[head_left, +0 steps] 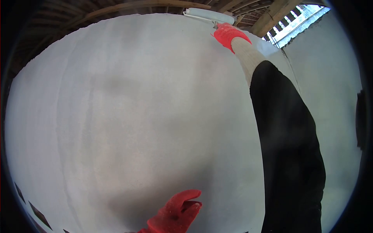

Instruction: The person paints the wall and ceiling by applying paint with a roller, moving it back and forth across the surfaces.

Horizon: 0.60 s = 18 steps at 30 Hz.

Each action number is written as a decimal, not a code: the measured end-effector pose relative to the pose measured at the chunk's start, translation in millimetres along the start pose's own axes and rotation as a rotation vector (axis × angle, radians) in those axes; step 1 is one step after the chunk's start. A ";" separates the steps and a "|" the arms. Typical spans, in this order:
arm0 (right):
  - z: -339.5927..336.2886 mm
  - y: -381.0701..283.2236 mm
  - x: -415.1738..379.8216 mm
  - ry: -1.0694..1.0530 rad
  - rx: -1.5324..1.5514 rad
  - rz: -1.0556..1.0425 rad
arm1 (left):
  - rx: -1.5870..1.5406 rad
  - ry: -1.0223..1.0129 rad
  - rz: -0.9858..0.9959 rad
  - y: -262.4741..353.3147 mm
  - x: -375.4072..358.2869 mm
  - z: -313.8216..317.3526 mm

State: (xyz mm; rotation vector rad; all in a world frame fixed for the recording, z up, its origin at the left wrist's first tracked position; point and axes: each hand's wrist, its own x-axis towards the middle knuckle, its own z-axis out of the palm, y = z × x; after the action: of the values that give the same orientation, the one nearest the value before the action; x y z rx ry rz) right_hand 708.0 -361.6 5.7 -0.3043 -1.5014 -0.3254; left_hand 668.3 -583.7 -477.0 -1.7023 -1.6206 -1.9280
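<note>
My right hand, in a red glove, is stretched up to the top of the white wall. Its fingers are wrapped round the handle of a paint roller, whose pale sleeve lies along the wall's upper edge. The roller's wire frame shows just under the sleeve. Low in the view is my left hand, also red-gloved, in front of the wall. It holds nothing, and its thumb and curled fingers stand apart with a gap between them.
Wooden roof beams run above the wall's uneven top edge. At the upper right, daylight comes through a slatted opening. A second wall meets the first at a corner on the right. A dark object is at the far right edge.
</note>
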 end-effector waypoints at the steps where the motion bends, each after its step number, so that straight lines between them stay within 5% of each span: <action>1: 1.3 8.7 -1.7 -0.040 0.073 -0.031 | -0.030 -0.006 -0.020 -2.0 -5.4 -0.5; 10: -18.2 29.7 -92.4 0.144 0.516 0.115 | -0.019 -0.016 -0.067 -7.9 -23.6 22.0; 11: -34.5 34.8 -119.0 0.082 0.651 0.083 | -0.029 -0.020 -0.060 -9.5 -25.0 27.7; 15: -101.8 37.2 -264.0 0.234 0.388 0.063 | -0.102 0.036 -0.041 -22.8 -36.6 65.4; 18: -103.4 88.9 -352.6 0.039 0.786 0.114 | -0.263 -0.182 -0.166 -44.3 -44.9 91.9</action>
State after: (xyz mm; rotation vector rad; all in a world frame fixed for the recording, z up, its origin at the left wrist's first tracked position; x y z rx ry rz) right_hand 823.0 -312.6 -351.1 0.2430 -1.4519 0.3537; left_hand 715.8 -521.3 -556.3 -1.9471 -1.6796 -2.2083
